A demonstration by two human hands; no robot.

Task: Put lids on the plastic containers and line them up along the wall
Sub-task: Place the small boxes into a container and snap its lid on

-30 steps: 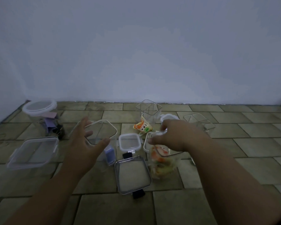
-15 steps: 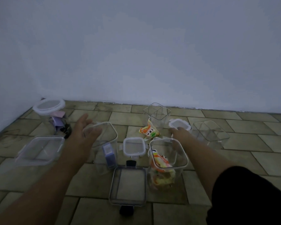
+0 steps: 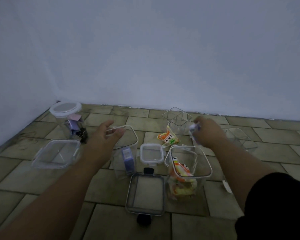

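Observation:
My right hand [image 3: 209, 135] is closed on a small white lid [image 3: 194, 127], blurred, just right of an empty clear tall container [image 3: 177, 118] near the wall. My left hand [image 3: 103, 138] hovers with fingers spread at the rim of a tall clear container [image 3: 128, 135] that holds a purple box. In front stands an open container of snack packets [image 3: 189, 172]. A small square lid [image 3: 151, 154] and a large lid with black latches [image 3: 145, 194] lie flat on the floor. Another empty container [image 3: 240, 139] sits partly behind my right wrist.
A round jar with its lid on [image 3: 65, 110] stands in the left corner. A shallow rectangular container [image 3: 56, 153] lies left of my left arm. An orange snack packet [image 3: 168, 138] lies on the tiled floor [image 3: 275, 153]. The white wall [image 3: 163, 58] runs behind.
My right hand left the snack container, reached back to the small white lid and closed on it. The left hand moved slightly toward the tall container's rim. The camera tilted.

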